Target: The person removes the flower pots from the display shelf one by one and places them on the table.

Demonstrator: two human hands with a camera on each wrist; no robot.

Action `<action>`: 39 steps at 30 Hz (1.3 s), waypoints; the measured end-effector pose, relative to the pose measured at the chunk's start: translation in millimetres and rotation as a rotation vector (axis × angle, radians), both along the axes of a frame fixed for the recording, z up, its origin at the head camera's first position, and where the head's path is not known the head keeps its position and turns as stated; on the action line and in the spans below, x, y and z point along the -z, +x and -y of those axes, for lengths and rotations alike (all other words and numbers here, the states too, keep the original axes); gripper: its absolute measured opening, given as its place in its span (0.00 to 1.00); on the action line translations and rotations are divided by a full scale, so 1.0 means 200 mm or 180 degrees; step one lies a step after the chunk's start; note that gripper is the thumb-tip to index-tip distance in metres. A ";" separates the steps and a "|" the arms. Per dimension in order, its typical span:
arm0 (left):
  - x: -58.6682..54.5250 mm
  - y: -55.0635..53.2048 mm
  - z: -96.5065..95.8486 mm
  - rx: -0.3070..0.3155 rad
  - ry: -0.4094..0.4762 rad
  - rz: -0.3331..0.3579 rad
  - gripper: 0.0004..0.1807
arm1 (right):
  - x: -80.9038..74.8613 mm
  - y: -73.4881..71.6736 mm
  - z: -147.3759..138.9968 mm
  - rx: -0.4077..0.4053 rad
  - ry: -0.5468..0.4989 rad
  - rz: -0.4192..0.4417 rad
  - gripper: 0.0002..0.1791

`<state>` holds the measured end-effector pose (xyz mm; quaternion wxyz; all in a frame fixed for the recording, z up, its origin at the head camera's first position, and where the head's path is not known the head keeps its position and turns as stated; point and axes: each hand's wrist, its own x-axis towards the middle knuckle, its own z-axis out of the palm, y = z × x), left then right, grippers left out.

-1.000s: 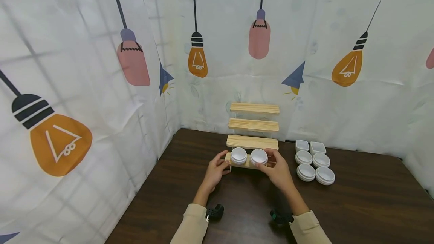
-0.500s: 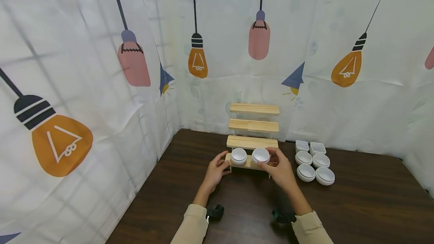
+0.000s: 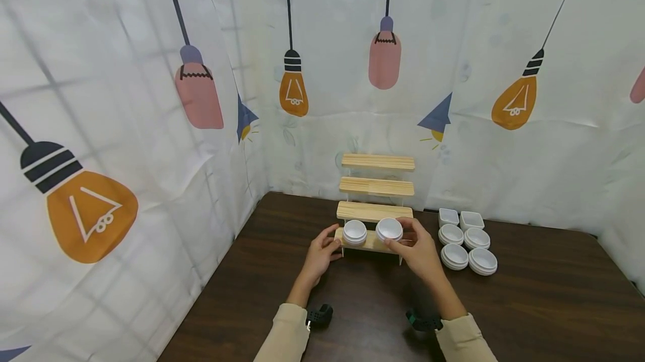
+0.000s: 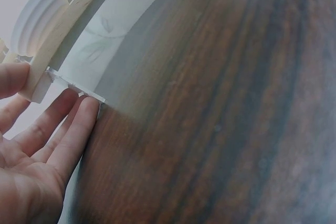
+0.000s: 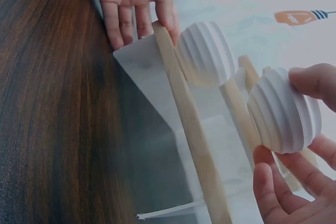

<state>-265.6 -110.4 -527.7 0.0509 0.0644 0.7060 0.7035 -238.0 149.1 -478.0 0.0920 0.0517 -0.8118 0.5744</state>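
Note:
A tiered stand has pale wooden boards on clear side legs. My left hand [image 3: 318,253] holds the left end of its lowest board [image 3: 370,243], thumb on the board, fingers against the clear leg [image 4: 73,85]. One white ridged bowl [image 3: 355,231] sits on that board's left part. My right hand [image 3: 420,251] pinches a second white ridged bowl [image 5: 286,111] between thumb and fingers, over the board's right part. In the right wrist view a gap shows between this bowl and the lowest board.
Right of the stand, several white round bowls [image 3: 483,261] and two square white dishes [image 3: 472,220] stand in two columns on the dark wood table [image 3: 554,295]. A patterned white curtain [image 3: 322,127] hangs close behind the stand. The upper boards [image 3: 377,186] rise behind the lowest one.
My right hand has shifted the second bowl a little to the right, widening the gap to the first bowl. My left hand stays at the board's left end.

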 end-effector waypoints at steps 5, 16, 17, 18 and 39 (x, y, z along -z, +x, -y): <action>-0.06 0.03 0.00 0.0020 -0.0019 -0.0004 0.27 | 0.02 -0.02 -0.02 -0.0006 -0.0047 -0.0105 0.32; 0.07 -0.03 0.00 -0.0057 -0.0015 -0.0049 0.27 | -0.04 0.01 -0.02 -0.0042 0.0017 -0.0102 0.33; 0.07 -0.03 0.00 -0.0058 -0.0013 -0.0051 0.27 | -0.07 0.03 -0.01 -0.0049 0.0023 -0.0102 0.32; 0.07 -0.03 0.00 -0.0059 -0.0010 -0.0052 0.27 | -0.07 0.03 -0.02 -0.0058 0.0009 -0.0115 0.32; -0.08 0.05 0.00 0.0029 0.0056 -0.0016 0.27 | 0.01 0.03 -0.10 -0.0011 0.0143 -0.0128 0.32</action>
